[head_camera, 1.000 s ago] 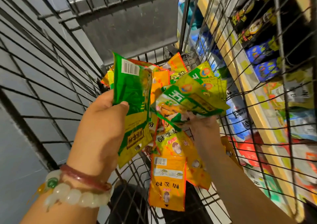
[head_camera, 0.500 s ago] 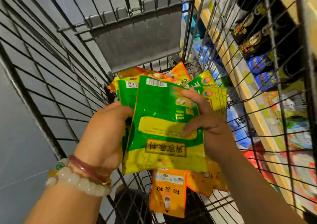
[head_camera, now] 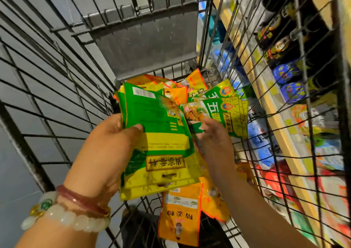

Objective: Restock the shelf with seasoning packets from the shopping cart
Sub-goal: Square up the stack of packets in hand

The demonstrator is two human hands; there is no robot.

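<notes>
A: Status on the restock?

B: Early, by my read. Packets are being gathered inside the shopping cart [head_camera: 62,88]; none in hand has reached the shelf [head_camera: 273,103] on the right.

A: What's held?

B: Left hand [head_camera: 106,149] grips a stack of green-and-yellow packets [head_camera: 159,139], thumb curled over the front face, fingers behind. Several packets, edges fanned at the near end.

A: Right hand?

B: Right hand [head_camera: 212,139] is just right of that stack, fingers curled at the near edge of another green packet [head_camera: 224,114] lying further right. It looks like a pinch, but blur stops me being certain.

A: What's left in the cart?

B: Orange packets [head_camera: 180,211] lie on the cart floor, near and below the hands; more orange ones show at the far end. So plenty to collect, then the whole transfer to the shelf.
</notes>
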